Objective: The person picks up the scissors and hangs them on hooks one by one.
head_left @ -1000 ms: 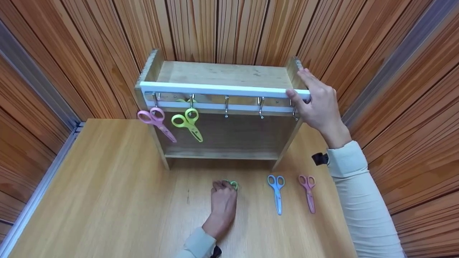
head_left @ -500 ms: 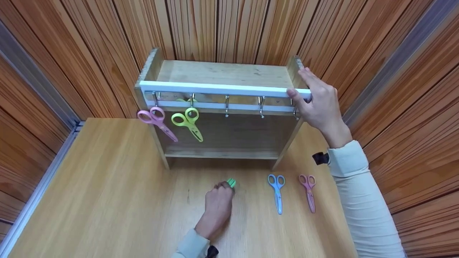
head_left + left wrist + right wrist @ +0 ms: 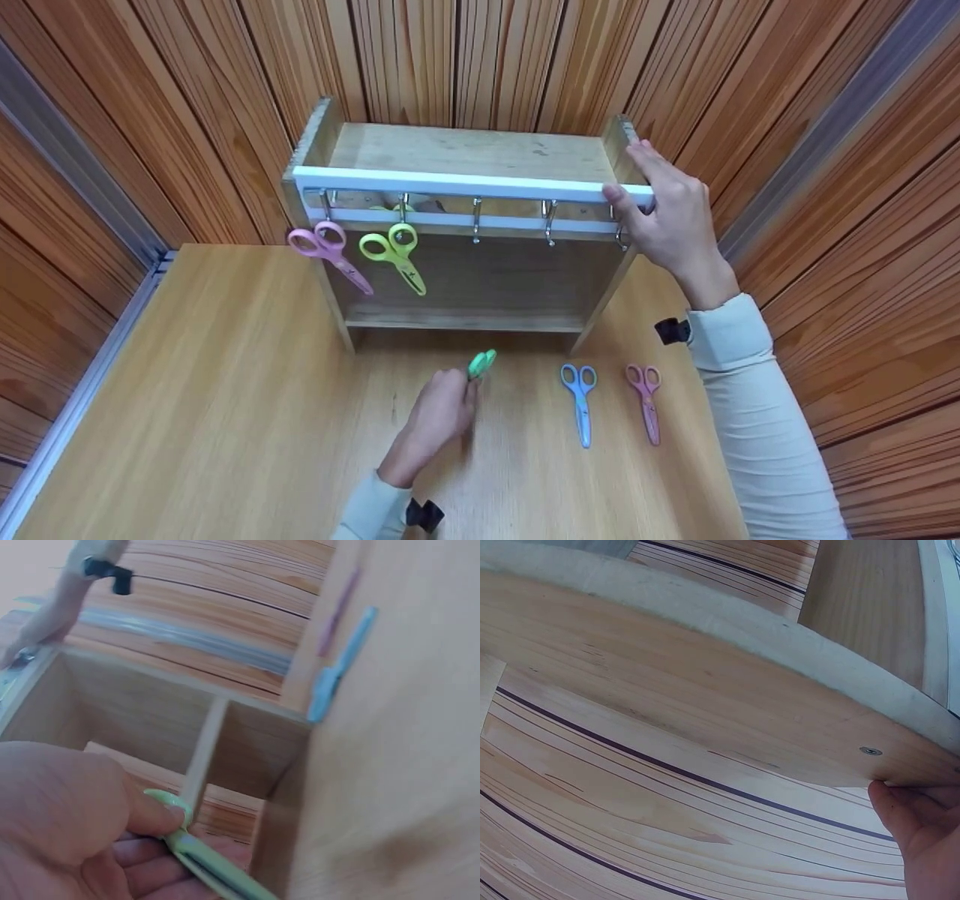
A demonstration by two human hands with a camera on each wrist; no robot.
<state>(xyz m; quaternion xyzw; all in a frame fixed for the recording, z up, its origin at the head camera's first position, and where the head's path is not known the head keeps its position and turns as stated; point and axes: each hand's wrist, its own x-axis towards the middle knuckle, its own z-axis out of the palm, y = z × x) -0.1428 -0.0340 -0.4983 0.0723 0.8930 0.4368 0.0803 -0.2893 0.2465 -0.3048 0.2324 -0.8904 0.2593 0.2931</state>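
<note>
My left hand [image 3: 435, 412] pinches a pair of green scissors [image 3: 481, 364] just above the table. In the left wrist view thumb and fingers hold the green scissors [image 3: 214, 864] near the handle loops, blades pointing away from the thumb. My right hand [image 3: 675, 221] grips the upper right corner of a wooden shelf [image 3: 465, 150], thumb on the white front rail [image 3: 450, 184], fingers along the side. In the right wrist view fingers touch the side panel [image 3: 727, 682]. Pink scissors [image 3: 341, 266] and yellow-green scissors [image 3: 401, 262] hang from the two leftmost hooks.
Blue scissors [image 3: 580, 401] and darker pink scissors [image 3: 646, 401] lie on the table [image 3: 225, 420] at the right. Several metal hooks, such as the middle hook [image 3: 476, 221], line the rail. Wood-panelled walls [image 3: 495, 60] stand behind and beside the shelf.
My left hand has picked up the green scissors from the table, turned, and shifted up and a little left. The right hand keeps its hold on the shelf.
</note>
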